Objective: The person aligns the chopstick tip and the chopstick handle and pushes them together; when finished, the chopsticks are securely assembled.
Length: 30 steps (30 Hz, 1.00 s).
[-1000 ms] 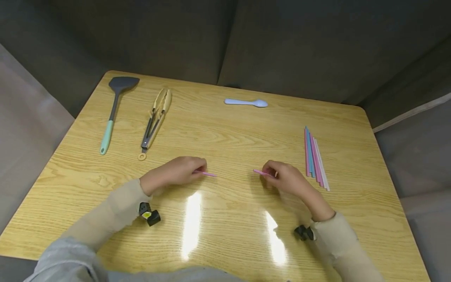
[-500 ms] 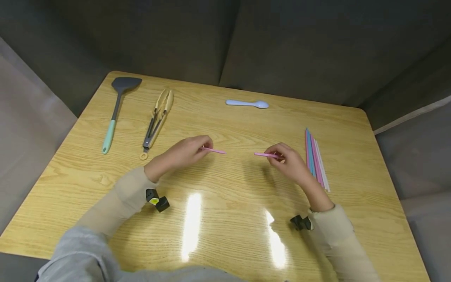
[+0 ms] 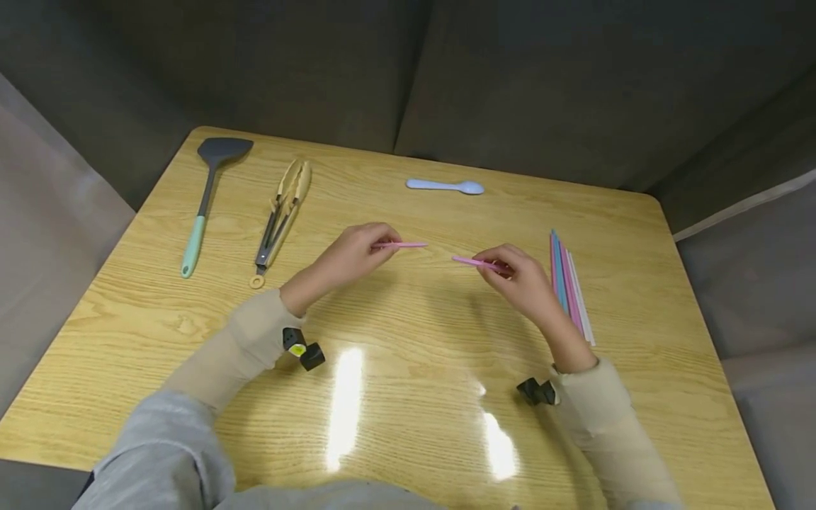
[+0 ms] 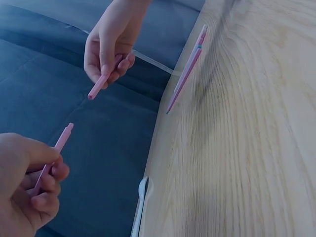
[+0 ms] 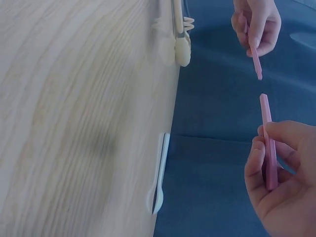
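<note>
My left hand (image 3: 357, 253) pinches a short pink stick (image 3: 413, 245) between thumb and fingers, its free end pointing right. In the left wrist view that pink stick (image 4: 62, 138) has a narrower, stepped tip. Across from it, my right hand (image 3: 524, 283) pinches a second pink stick (image 3: 467, 261) pointing left; the right wrist view shows this pink stick (image 5: 270, 153) as faceted and straight. Both are held above the wooden table (image 3: 408, 397), with their facing ends a small gap apart. Fingers cover part of each stick.
Several pink, blue and white sticks (image 3: 567, 283) lie in a bundle at the right. A pale blue spoon (image 3: 446, 185) lies near the back edge. To the left lie tongs (image 3: 280, 219) and a grey spatula with a mint handle (image 3: 207, 191).
Both hands have moved forward over the table with their pink sticks. The left hand has also moved right, and the gap between the stick ends has narrowed.
</note>
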Available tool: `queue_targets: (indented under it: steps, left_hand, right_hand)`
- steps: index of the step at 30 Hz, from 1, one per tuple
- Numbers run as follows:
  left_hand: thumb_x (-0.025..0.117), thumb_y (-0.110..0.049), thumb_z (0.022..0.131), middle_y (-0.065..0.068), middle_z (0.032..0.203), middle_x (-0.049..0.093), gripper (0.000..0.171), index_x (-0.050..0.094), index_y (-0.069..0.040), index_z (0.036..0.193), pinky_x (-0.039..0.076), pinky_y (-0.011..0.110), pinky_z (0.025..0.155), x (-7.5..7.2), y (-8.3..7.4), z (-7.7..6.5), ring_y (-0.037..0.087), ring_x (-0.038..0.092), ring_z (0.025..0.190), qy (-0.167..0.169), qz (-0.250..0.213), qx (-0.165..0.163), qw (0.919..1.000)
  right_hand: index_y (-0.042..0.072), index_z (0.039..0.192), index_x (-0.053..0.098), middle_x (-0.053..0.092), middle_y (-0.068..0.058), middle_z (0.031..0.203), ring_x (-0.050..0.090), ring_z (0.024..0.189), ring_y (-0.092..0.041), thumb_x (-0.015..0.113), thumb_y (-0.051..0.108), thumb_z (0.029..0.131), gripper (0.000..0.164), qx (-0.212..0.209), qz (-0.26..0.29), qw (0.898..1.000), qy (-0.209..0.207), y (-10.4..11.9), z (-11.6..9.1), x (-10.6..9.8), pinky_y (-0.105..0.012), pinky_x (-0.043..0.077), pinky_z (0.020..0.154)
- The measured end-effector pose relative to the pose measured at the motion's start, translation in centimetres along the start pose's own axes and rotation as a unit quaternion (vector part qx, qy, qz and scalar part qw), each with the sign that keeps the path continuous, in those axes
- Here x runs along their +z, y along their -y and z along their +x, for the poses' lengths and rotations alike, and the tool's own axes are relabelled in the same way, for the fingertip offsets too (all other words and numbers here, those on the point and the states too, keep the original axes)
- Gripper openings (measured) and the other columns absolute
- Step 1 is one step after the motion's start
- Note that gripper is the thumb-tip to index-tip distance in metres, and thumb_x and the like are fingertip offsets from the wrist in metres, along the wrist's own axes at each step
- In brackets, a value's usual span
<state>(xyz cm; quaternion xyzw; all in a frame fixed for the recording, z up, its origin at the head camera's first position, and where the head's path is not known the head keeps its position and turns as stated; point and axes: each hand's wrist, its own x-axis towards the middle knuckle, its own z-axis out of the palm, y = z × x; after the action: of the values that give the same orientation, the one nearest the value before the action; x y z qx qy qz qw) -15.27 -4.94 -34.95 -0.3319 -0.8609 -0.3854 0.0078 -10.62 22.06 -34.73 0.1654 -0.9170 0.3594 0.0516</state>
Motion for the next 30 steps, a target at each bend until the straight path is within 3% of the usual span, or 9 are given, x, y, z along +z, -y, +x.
queue_targets:
  steps: [5,9,19,30]
  left_hand:
    - [0.057,-0.016,0.081,0.000,0.078,0.057,0.013,0.063,-0.008,0.089,0.039,0.022,0.053,0.3,-0.2,0.5,0.009,0.046,0.062,-0.033,0.016,0.037,0.9987]
    - [0.058,-0.015,0.080,0.000,0.077,0.057,0.012,0.064,-0.007,0.087,0.039,0.021,0.053,0.4,-0.4,0.7,0.008,0.046,0.063,-0.047,0.002,0.050,0.9977]
    - [0.059,-0.013,0.080,0.001,0.074,0.056,0.010,0.063,-0.005,0.084,0.038,0.019,0.050,0.6,-0.7,1.0,0.008,0.044,0.059,-0.050,-0.017,0.063,0.9966]
    - [0.061,-0.010,0.077,0.001,0.072,0.056,0.007,0.064,-0.005,0.082,0.039,0.018,0.051,0.9,-1.1,0.9,0.008,0.046,0.059,-0.064,-0.023,0.066,0.9955]
  right_hand:
    - [0.009,0.093,0.062,0.056,-0.002,0.083,0.043,0.063,-0.012,0.056,0.017,0.082,0.015,0.002,0.001,1.000,-0.002,0.6,0.4,0.1,-0.022,0.038,0.052]
    - [0.009,0.092,0.063,0.056,-0.002,0.084,0.046,0.066,-0.011,0.057,0.014,0.081,0.014,-0.004,0.011,1.000,-0.002,0.9,0.7,0.1,-0.020,0.041,0.055]
    - [0.008,0.091,0.063,0.055,-0.002,0.082,0.048,0.070,-0.010,0.057,0.015,0.081,0.013,-0.006,0.017,1.000,-0.001,1.4,1.0,0.1,-0.018,0.044,0.061]
    - [0.008,0.089,0.063,0.055,-0.002,0.081,0.049,0.068,-0.010,0.058,0.012,0.080,0.011,-0.007,0.021,1.000,-0.009,1.7,1.0,0.2,-0.017,0.044,0.058]
